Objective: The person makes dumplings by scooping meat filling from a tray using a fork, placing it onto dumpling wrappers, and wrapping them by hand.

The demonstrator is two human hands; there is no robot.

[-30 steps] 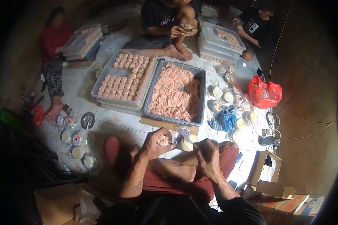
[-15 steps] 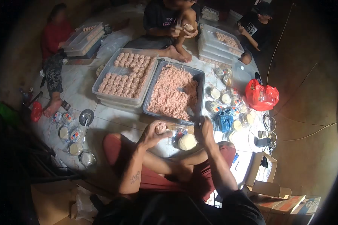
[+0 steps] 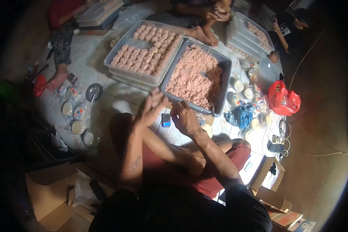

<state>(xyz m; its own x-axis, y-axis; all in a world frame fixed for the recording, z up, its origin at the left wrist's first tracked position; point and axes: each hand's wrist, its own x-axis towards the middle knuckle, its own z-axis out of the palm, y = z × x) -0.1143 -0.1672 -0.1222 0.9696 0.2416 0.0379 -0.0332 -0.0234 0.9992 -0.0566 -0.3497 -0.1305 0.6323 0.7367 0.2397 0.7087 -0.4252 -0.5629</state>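
My left hand point(image 3: 150, 110) is raised at the near left corner of the grey tub point(image 3: 163, 86), fingers apart, with no meat ball visible in it. Beside it, my right hand point(image 3: 185, 119) has its fingers curled together; whatever they hold is too small to make out. The tub holds pink minced meat point(image 3: 191, 73). To its left, a clear plastic box point(image 3: 109, 63) contains rows of shaped meat balls point(image 3: 133, 60). A small dark device with a blue screen point(image 3: 166, 120) lies on the floor between my hands. My right wrist partly hides a pale round disc point(image 3: 207, 130).
Wrapped pale discs point(image 3: 78, 127) lie at the left near a dark round dish point(image 3: 94, 92). More packets, a blue cloth point(image 3: 239, 116), a red bag point(image 3: 284, 98) and cables are at the right. Other people sit beyond. Open cardboard boxes point(image 3: 46, 193) flank my crossed legs.
The view has shifted, placing the tub higher. The meat ball no longer shows in my left hand, whose fingers have spread. My right hand has moved inward, toward my left, partly covering the pale disc.
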